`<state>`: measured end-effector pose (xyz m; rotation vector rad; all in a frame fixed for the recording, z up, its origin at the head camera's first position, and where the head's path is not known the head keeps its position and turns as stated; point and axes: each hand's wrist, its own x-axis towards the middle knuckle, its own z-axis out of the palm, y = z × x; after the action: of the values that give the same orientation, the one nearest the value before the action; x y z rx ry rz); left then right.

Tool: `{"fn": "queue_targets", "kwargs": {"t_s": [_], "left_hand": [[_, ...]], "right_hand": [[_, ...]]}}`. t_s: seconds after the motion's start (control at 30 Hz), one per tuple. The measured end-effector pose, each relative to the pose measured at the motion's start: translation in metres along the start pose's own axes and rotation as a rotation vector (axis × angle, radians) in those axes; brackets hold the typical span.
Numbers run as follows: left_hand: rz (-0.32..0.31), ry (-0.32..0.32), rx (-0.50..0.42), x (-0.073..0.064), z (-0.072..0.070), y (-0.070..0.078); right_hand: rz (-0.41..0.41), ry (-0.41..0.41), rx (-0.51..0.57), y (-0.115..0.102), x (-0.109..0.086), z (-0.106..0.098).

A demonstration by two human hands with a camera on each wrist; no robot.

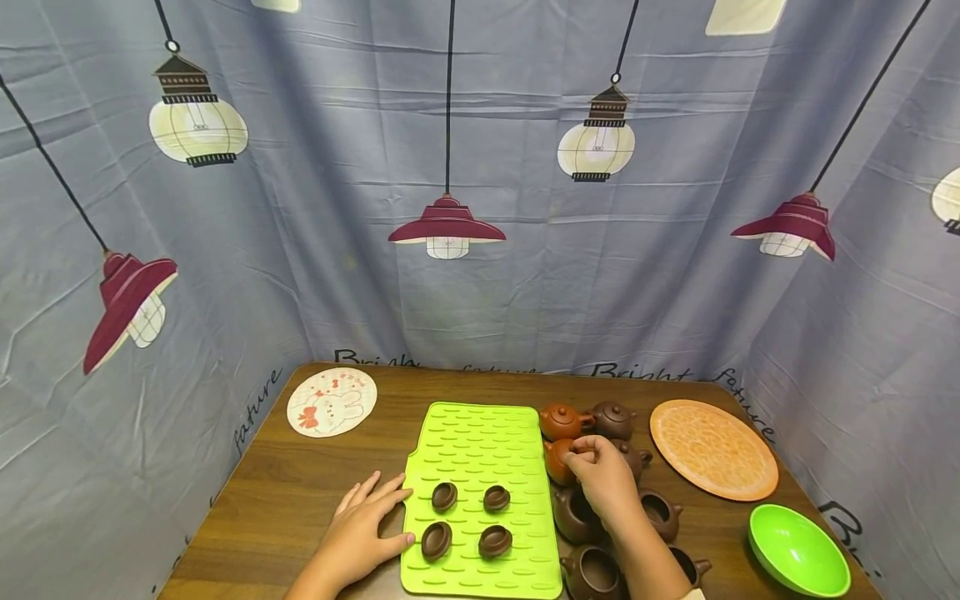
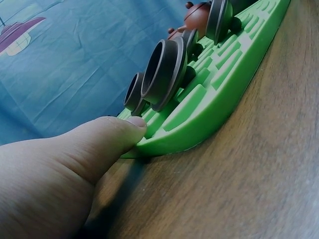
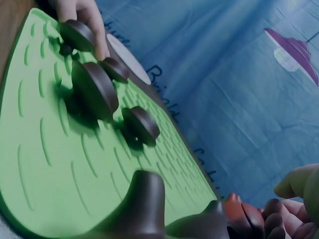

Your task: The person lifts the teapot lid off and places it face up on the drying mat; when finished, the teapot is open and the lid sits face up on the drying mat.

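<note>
My right hand pinches the knob on the lid of an orange-red clay teapot beside the green mat; the fingertips hide the knob. In the right wrist view, the curled fingers are right at the lid of this orange-red pot. My left hand lies with fingers spread at the left edge of the ridged green mat. Its thumb touches the mat's corner in the left wrist view. Several dark brown teapot lids lie upside down on the mat, knobs downward.
Lidless brown teapots stand nearest me, right of the mat. Farther back are another orange teapot and a brown one, both lidded. An orange round mat, a green bowl and a rabbit-print round mat lie outward.
</note>
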<state>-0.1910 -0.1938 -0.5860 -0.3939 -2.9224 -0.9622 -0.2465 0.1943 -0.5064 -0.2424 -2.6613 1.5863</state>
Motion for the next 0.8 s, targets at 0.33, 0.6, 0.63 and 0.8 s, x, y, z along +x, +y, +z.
{"fn": "queue_targets", "kwargs": {"t_s": [0.33,0.6,0.63,0.8], "left_hand": [[-0.002,0.002,0.003,-0.001,0.0,0.0],[-0.013,-0.004,0.004,-0.001,-0.001,0.001],[-0.013,-0.005,0.003,0.0,-0.001,0.001],[-0.017,-0.013,-0.002,0.0,-0.002,0.002]], "right_hand": [[0.004,0.014,-0.032,0.006,0.008,0.001],[0.01,0.039,-0.09,0.006,0.015,0.004],[0.009,0.044,-0.097,0.006,0.015,0.004],[0.005,0.055,-0.113,0.01,0.017,0.005]]}}
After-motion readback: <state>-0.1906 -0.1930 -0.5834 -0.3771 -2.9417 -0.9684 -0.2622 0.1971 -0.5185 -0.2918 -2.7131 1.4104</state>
